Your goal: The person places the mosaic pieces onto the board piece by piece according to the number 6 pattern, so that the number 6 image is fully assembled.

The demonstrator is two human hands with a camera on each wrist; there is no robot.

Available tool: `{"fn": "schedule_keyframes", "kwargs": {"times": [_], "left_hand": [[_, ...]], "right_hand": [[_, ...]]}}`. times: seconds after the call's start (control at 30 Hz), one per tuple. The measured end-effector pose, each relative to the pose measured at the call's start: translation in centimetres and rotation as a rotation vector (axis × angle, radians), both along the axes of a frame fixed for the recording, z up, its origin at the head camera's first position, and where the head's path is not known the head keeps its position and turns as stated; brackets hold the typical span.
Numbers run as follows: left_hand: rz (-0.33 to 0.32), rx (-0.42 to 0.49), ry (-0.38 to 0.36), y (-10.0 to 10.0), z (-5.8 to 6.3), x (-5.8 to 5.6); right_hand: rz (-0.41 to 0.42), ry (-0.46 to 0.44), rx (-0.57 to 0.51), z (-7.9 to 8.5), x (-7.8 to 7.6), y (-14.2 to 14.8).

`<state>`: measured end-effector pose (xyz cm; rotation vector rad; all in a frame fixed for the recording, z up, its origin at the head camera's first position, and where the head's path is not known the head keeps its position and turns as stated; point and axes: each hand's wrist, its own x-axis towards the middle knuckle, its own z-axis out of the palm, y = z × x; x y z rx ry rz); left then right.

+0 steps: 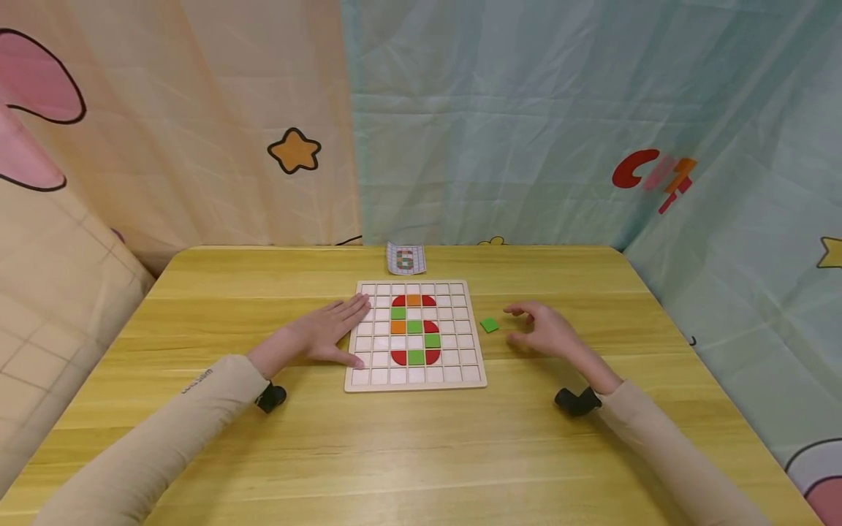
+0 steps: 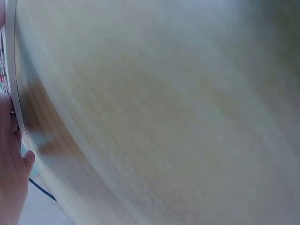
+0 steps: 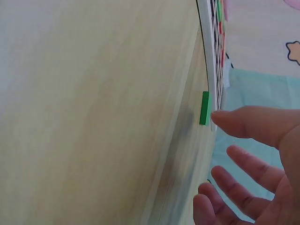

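Observation:
A white square-grid board (image 1: pixel 460 375) with a pale wooden rim lies on the table. Red curved pieces, orange squares and green squares on it form a figure like a 6. My left hand (image 1: pixel 329 332) rests with straight, spread fingers on the board's left edge. Just off the right edge, a loose green square tile (image 1: pixel 490 324) lies on the wood. My right hand (image 1: pixel 544 332) hovers to the right of that tile, thumb and fingers apart and slightly bent, holding nothing. In the right wrist view, the thumb (image 3: pixel 253 123) appears close beside the green tile (image 3: pixel 205 108).
Behind the board is a small printed card (image 1: pixel 406 259) showing a similar coloured figure on a grid. The yellow wood-grain table (image 1: pixel 421 453) reaches back to printed curtains (image 1: pixel 487 131). A black wrist device (image 1: pixel 577 402) sits at my right cuff, another (image 1: pixel 271 397) at my left.

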<state>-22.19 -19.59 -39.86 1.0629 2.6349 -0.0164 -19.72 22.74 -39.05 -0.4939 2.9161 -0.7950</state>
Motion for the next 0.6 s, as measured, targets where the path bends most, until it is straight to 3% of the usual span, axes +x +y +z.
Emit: {"fn": "schedule_keyframes", "kwargs": {"times": [0.23, 0.6], "left_hand": [[-0.007, -0.008, 0.007, -0.1, 0.0, 0.1], [-0.004, -0.002, 0.001, 0.1, 0.1, 0.0]], "right_hand": [[0.096, -0.001, -0.031, -0.5, -0.9, -0.3], [0.105, -0.037, -0.008, -0.5, -2.0, -1.2]]}}
